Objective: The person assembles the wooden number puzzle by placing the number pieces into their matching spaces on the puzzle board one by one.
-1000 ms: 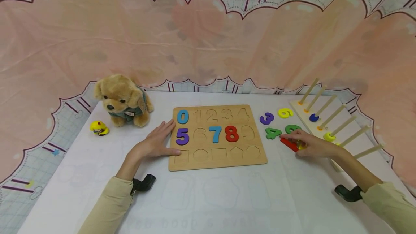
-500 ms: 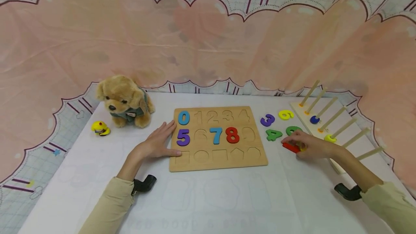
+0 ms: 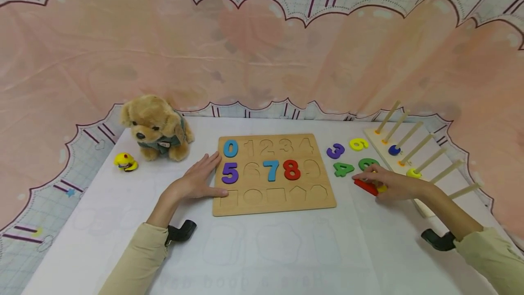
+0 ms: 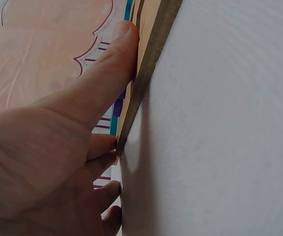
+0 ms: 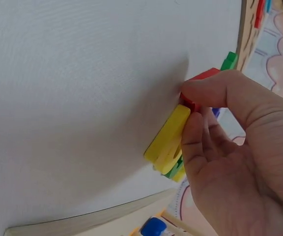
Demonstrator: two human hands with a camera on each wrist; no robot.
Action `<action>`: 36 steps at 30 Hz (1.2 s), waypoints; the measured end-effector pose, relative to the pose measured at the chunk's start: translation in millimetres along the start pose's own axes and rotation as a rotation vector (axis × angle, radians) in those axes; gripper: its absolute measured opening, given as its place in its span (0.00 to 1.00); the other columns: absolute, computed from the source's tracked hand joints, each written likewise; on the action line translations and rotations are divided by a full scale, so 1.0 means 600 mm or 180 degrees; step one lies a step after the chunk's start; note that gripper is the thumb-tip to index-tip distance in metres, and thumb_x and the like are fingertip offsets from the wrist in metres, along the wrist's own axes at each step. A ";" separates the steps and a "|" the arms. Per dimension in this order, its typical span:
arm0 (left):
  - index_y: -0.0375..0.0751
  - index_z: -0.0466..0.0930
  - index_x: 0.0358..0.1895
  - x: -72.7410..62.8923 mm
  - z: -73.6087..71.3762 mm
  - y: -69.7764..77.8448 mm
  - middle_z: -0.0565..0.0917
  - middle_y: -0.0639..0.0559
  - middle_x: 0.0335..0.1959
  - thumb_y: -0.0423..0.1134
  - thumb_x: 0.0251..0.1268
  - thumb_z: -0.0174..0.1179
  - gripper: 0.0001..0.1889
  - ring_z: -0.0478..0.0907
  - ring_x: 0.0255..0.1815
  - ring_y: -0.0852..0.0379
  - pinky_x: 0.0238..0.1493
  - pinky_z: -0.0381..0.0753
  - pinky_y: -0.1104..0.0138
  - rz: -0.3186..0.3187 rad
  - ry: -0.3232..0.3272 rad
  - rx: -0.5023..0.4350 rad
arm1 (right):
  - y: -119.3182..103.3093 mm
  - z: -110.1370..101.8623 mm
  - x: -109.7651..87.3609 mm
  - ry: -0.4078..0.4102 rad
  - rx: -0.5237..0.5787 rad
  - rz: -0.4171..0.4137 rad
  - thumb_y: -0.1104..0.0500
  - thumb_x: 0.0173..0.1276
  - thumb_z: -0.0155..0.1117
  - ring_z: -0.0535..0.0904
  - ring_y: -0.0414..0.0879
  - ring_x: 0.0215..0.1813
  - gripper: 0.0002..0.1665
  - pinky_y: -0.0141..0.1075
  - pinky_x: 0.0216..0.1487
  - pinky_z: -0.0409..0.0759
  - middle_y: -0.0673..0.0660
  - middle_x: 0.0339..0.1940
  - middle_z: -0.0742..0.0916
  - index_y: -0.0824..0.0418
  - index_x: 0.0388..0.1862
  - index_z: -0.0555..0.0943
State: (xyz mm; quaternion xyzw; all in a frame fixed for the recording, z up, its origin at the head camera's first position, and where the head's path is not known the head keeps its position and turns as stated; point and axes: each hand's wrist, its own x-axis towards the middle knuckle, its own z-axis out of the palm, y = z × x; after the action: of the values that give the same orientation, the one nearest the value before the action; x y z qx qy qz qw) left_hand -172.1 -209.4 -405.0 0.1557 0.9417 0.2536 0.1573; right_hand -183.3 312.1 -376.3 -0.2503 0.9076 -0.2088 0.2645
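My right hand (image 3: 386, 185) pinches a red, bar-shaped piece (image 3: 365, 187) between thumb and fingers, close over the white table. Right beside the fingers lies a yellow piece (image 5: 168, 135), mostly hidden under the hand in the head view. On the left, my left hand (image 3: 199, 179) rests on the edge of a wooden number board (image 3: 262, 199), thumb on top and fingers straight along its side. Set in the board are a blue 0 (image 3: 230, 148), a purple 5 (image 3: 230, 173), a blue 7 (image 3: 271, 170) and a red 8 (image 3: 292, 170). Its other outlines show bare wood.
Between board and right hand lie a purple 3 (image 3: 335, 151), a green 4 (image 3: 343, 169), a yellow 6-shaped piece (image 3: 358, 144) and a partly covered green piece (image 3: 368, 163). A pegged wooden rack (image 3: 385, 148) stands right. A plush dog (image 3: 157, 129) and yellow toy (image 3: 125, 162) sit left.
The red piece has shifted slightly toward the near side in the right hand's pinch. The left hand stays on the board.
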 end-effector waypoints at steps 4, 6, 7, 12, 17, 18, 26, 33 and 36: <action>0.35 0.44 0.78 -0.001 -0.001 0.001 0.44 0.38 0.80 0.61 0.52 0.69 0.59 0.37 0.80 0.33 0.76 0.40 0.37 0.0017 0.0005 0.0002 | 0.000 0.000 0.002 0.0012 -0.0054 0.0023 0.67 0.58 0.67 0.69 0.48 0.51 0.38 0.27 0.48 0.75 0.59 0.55 0.71 0.55 0.69 0.71; 0.36 0.44 0.78 -0.001 -0.002 0.001 0.44 0.38 0.80 0.61 0.52 0.69 0.59 0.36 0.80 0.33 0.76 0.40 0.37 0.0014 0.0003 0.0000 | 0.002 -0.001 0.003 0.0032 -0.0078 0.0011 0.67 0.58 0.67 0.70 0.49 0.52 0.37 0.28 0.49 0.76 0.59 0.55 0.72 0.56 0.68 0.72; 0.35 0.44 0.78 -0.001 -0.002 0.001 0.44 0.38 0.80 0.61 0.52 0.69 0.59 0.36 0.80 0.33 0.76 0.40 0.37 0.0015 0.0004 -0.0003 | 0.002 -0.001 0.004 0.0046 -0.0099 -0.0009 0.67 0.58 0.68 0.71 0.49 0.52 0.37 0.30 0.50 0.77 0.59 0.55 0.72 0.56 0.68 0.72; 0.36 0.43 0.78 0.001 -0.002 -0.002 0.44 0.38 0.80 0.61 0.51 0.69 0.59 0.36 0.80 0.34 0.76 0.39 0.37 0.0000 0.0016 -0.0002 | -0.001 -0.004 0.005 0.0133 -0.0159 0.0048 0.62 0.59 0.70 0.76 0.47 0.51 0.37 0.31 0.50 0.81 0.59 0.56 0.76 0.58 0.68 0.70; 0.36 0.44 0.78 0.001 -0.002 -0.003 0.44 0.39 0.80 0.61 0.52 0.69 0.59 0.36 0.80 0.34 0.76 0.40 0.38 -0.0021 0.0023 0.0006 | -0.018 -0.009 0.003 0.0293 -0.0085 -0.0090 0.60 0.59 0.70 0.77 0.45 0.49 0.40 0.27 0.45 0.81 0.61 0.54 0.81 0.66 0.69 0.67; 0.36 0.44 0.78 0.000 -0.002 -0.003 0.44 0.39 0.80 0.61 0.51 0.69 0.59 0.36 0.80 0.34 0.76 0.40 0.38 -0.0024 0.0020 0.0007 | -0.023 -0.009 0.004 0.0349 -0.0106 -0.0144 0.60 0.59 0.70 0.77 0.45 0.49 0.39 0.26 0.45 0.81 0.60 0.54 0.81 0.67 0.68 0.67; 0.36 0.43 0.78 -0.002 -0.002 -0.003 0.44 0.39 0.80 0.62 0.51 0.69 0.59 0.35 0.80 0.35 0.76 0.39 0.38 -0.0051 0.0012 -0.0006 | -0.084 0.000 0.024 0.0809 -0.0163 -0.0357 0.63 0.58 0.70 0.77 0.45 0.48 0.38 0.26 0.39 0.79 0.56 0.49 0.84 0.65 0.67 0.69; 0.36 0.44 0.78 -0.004 -0.001 0.001 0.44 0.39 0.80 0.61 0.51 0.69 0.59 0.36 0.80 0.34 0.76 0.39 0.38 -0.0054 -0.0001 -0.0006 | -0.130 0.012 0.069 0.1122 -0.0139 -0.0525 0.66 0.56 0.69 0.78 0.47 0.45 0.37 0.28 0.36 0.80 0.56 0.45 0.85 0.68 0.66 0.70; 0.36 0.44 0.78 -0.002 0.000 0.001 0.44 0.39 0.80 0.61 0.51 0.69 0.59 0.36 0.80 0.34 0.76 0.40 0.38 -0.0039 0.0007 0.0011 | -0.150 0.015 0.093 0.1145 -0.0102 -0.0504 0.65 0.56 0.70 0.79 0.48 0.47 0.37 0.29 0.35 0.80 0.57 0.46 0.85 0.67 0.65 0.71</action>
State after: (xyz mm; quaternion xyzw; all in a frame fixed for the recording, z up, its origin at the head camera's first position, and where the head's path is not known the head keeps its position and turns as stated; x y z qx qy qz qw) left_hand -170.8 -209.5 -404.2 0.1499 0.9432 0.2511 0.1575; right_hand -188.1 207.2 -358.4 -0.2837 0.9210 -0.2558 0.0768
